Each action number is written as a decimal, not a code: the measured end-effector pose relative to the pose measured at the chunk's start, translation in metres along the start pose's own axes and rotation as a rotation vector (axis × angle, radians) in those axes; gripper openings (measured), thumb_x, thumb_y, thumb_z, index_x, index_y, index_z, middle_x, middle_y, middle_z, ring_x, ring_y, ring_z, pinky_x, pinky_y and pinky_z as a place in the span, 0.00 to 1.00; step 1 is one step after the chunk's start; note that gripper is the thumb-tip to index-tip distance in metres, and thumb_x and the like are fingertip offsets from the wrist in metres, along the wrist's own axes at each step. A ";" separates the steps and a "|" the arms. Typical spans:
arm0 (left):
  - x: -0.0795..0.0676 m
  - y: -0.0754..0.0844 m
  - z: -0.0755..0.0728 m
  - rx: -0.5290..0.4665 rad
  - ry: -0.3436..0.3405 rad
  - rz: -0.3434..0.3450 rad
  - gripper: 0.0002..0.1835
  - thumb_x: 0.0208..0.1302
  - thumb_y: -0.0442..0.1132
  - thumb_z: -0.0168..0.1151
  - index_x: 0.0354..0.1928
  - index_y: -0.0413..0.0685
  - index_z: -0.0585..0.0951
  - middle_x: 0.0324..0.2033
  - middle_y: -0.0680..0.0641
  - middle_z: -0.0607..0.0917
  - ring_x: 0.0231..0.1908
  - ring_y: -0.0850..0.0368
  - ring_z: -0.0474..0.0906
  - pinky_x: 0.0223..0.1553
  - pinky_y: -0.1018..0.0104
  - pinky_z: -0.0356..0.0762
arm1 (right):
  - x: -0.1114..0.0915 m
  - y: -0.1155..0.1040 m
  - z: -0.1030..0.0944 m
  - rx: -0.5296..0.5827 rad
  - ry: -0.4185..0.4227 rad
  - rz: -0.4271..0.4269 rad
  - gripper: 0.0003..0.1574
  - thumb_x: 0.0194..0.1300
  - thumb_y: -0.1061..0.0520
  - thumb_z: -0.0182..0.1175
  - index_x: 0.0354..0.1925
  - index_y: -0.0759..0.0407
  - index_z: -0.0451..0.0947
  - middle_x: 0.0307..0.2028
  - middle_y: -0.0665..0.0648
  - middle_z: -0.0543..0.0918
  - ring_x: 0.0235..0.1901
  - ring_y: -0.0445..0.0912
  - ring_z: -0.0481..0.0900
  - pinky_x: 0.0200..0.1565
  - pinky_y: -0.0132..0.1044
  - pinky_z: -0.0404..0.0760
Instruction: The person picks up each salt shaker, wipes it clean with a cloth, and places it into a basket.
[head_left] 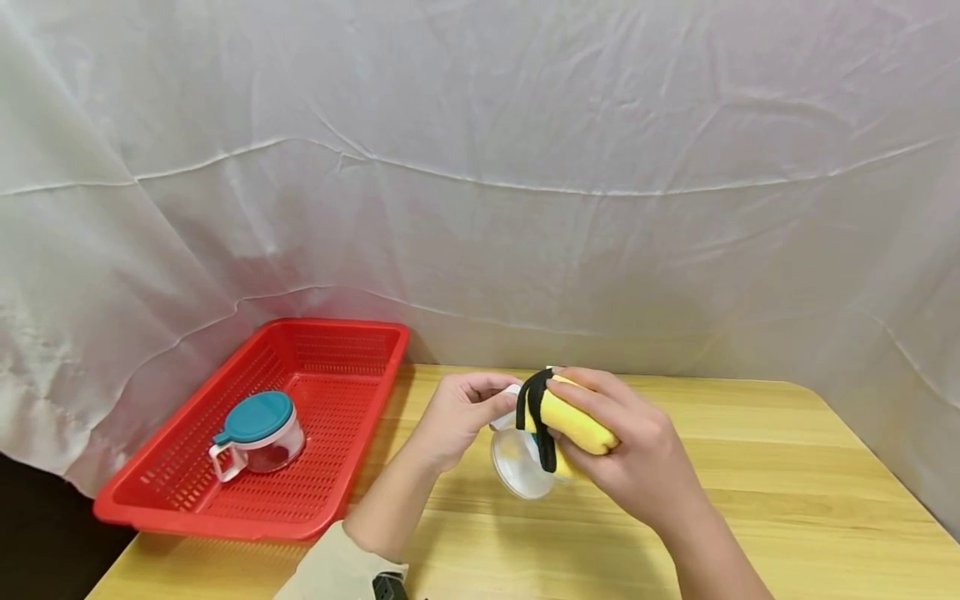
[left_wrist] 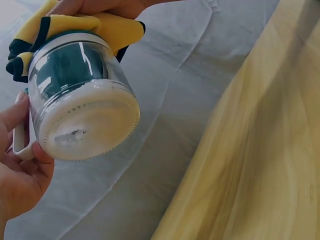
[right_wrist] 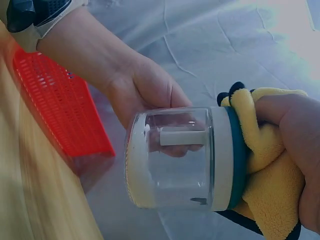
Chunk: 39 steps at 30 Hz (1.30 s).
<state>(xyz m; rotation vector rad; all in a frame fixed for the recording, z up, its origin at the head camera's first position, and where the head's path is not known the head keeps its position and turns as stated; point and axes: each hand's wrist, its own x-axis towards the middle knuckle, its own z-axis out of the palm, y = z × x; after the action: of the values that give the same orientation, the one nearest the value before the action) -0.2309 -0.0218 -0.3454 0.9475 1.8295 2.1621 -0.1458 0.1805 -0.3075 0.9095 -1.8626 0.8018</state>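
Note:
A clear glass seasoning jar with a white collar, a teal lid and a white handle is held tilted above the table. My left hand pinches its handle between thumb and fingers. My right hand grips a yellow cloth with black edging, bunched against the lid. In the left wrist view the jar's round base faces the camera. Most of the lid is hidden under the cloth.
On the left of the wooden table stands a red plastic basket. Inside it lies a similar jar with a blue-teal lid and white handle. A pale curtain hangs behind the table.

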 end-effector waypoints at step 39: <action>-0.005 0.002 0.036 0.298 0.560 0.088 0.07 0.61 0.37 0.69 0.41 0.48 0.88 0.34 0.47 0.87 0.34 0.59 0.82 0.35 0.70 0.84 | -0.004 0.000 0.021 -0.356 0.100 -0.105 0.30 0.42 0.67 0.69 0.49 0.58 0.84 0.49 0.60 0.84 0.49 0.58 0.82 0.56 0.42 0.80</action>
<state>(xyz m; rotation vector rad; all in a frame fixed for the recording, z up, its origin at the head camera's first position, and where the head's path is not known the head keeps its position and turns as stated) -0.2066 0.0055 -0.3431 0.4931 2.4539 2.4285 -0.1537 0.1646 -0.3196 0.7199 -1.7796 0.4247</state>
